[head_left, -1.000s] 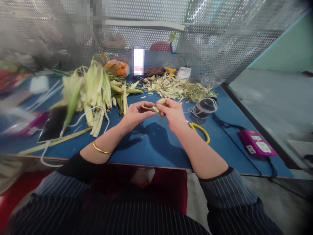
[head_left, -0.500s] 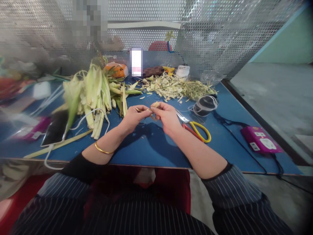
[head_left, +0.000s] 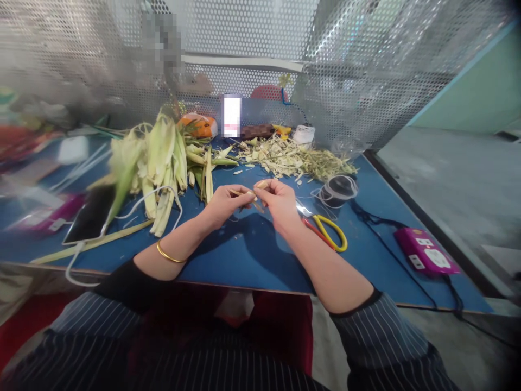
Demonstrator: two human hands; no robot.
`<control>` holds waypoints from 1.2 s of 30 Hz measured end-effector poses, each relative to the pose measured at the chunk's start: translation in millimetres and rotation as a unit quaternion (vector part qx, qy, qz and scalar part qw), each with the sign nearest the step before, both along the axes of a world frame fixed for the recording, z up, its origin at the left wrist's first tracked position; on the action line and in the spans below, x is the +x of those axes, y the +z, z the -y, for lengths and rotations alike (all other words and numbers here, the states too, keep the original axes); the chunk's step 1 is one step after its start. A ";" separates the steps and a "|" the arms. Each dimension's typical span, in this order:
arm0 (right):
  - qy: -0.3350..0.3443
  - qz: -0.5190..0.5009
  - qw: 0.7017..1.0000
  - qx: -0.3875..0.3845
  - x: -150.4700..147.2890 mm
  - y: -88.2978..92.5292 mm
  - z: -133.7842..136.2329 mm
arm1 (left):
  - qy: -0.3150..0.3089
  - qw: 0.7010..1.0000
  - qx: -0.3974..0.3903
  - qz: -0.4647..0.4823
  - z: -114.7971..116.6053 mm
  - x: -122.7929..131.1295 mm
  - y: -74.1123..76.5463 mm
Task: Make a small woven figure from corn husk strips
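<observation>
My left hand and my right hand meet fingertip to fingertip above the blue table. Both pinch a small pale piece of husk, mostly covered by the fingers. Left of them lies a bundle of pale green corn husks. Scissors with red and yellow handles lie beside my right wrist. Behind them is a dark spool wound with white thread. Beyond my hands spreads a pile of shredded husk pieces.
A black phone with a white cable lies at left. Purple power blocks sit at right and left. Behind stand an orange packet, a bright blurred-out screen and perforated mesh.
The view has tilted and shifted slightly, so the table things appear a little lower. My hands keep their pinch on the small piece, with only slight finger movement.
</observation>
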State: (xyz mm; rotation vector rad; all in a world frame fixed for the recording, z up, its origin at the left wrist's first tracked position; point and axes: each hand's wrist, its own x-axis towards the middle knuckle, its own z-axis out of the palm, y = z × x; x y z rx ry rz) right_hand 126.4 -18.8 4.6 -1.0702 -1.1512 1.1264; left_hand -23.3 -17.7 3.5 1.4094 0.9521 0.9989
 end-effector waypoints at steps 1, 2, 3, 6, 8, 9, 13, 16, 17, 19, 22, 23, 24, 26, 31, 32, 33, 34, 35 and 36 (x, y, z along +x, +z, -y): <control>0.002 0.003 1.000 0.002 0.2 -0.7 -0.5 | 0.005 1.000 0.005 -0.006 -0.1 0.4 -0.2; 0.003 0.010 1.000 0.004 0.4 -1.3 -0.8 | 0.011 1.000 0.005 -0.012 -0.3 0.9 -0.6; 0.004 0.021 1.000 0.006 0.8 -1.7 -1.1 | 0.018 1.000 0.002 -0.016 -0.6 1.4 -1.1; 0.002 0.087 0.996 0.027 3.5 -2.7 -2.3 | 0.036 0.999 -0.005 -0.022 -2.0 2.7 -2.9; -0.004 0.160 0.985 0.059 6.2 -3.6 -3.5 | 0.044 0.998 0.009 -0.034 -3.2 2.4 -4.4; -0.009 0.199 0.977 0.081 7.5 -4.3 -4.0 | 0.049 0.998 0.019 -0.044 -3.8 1.9 -5.1; -0.033 0.325 0.924 0.200 10.8 -7.1 -3.4 | 0.058 0.993 0.058 -0.082 -5.8 -2.2 -9.4; -0.031 0.395 0.883 0.250 11.5 -5.9 -0.6 | 0.060 0.990 0.085 -0.098 -7.0 -5.2 -13.5; -0.029 0.416 0.872 0.256 11.8 -4.6 0.3 | 0.064 0.989 0.089 -0.099 -7.4 -5.8 -14.5; -0.017 0.453 0.850 0.268 13.0 -1.2 1.1 | 0.067 0.988 0.095 -0.101 -7.9 -6.4 -15.6; 0.038 0.493 0.817 0.297 16.7 3.2 -0.9 | 0.071 0.985 0.107 -0.112 -8.0 -6.4 -14.8; 0.062 0.499 0.809 0.305 18.3 3.7 -2.3 | 0.073 0.984 0.111 -0.116 -7.9 -6.4 -14.3; 0.082 0.503 0.803 0.309 20.0 3.8 -3.9 | 0.074 0.984 0.112 -0.120 -7.7 -6.5 -13.8; 0.103 0.508 0.798 0.308 23.1 3.0 -7.0 | 0.077 0.983 0.110 -0.125 -7.7 -6.9 -13.1; 0.094 0.502 0.807 0.296 27.0 5.0 -8.7 | 0.040 0.993 0.059 -0.091 -8.1 -8.4 -10.1; 0.090 0.495 0.813 0.292 27.1 6.2 -8.3 | 0.026 0.996 0.042 -0.072 -7.7 -8.6 -8.2; 0.083 0.487 0.821 0.287 27.1 7.3 -7.9 | 0.011 0.998 0.025 -0.053 -7.2 -8.8 -5.9; 0.076 0.480 0.827 0.282 27.0 7.9 -7.8 | -0.001 0.999 0.009 -0.037 -6.4 -8.9 -3.3; 0.071 0.475 0.832 0.278 26.9 8.1 -7.9 | -0.011 1.000 -0.005 -0.026 -5.6 -9.1 -0.7; 0.067 0.471 0.835 0.276 27.0 7.8 -8.3 | -0.014 1.000 -0.015 -0.021 -4.9 -9.2 1.6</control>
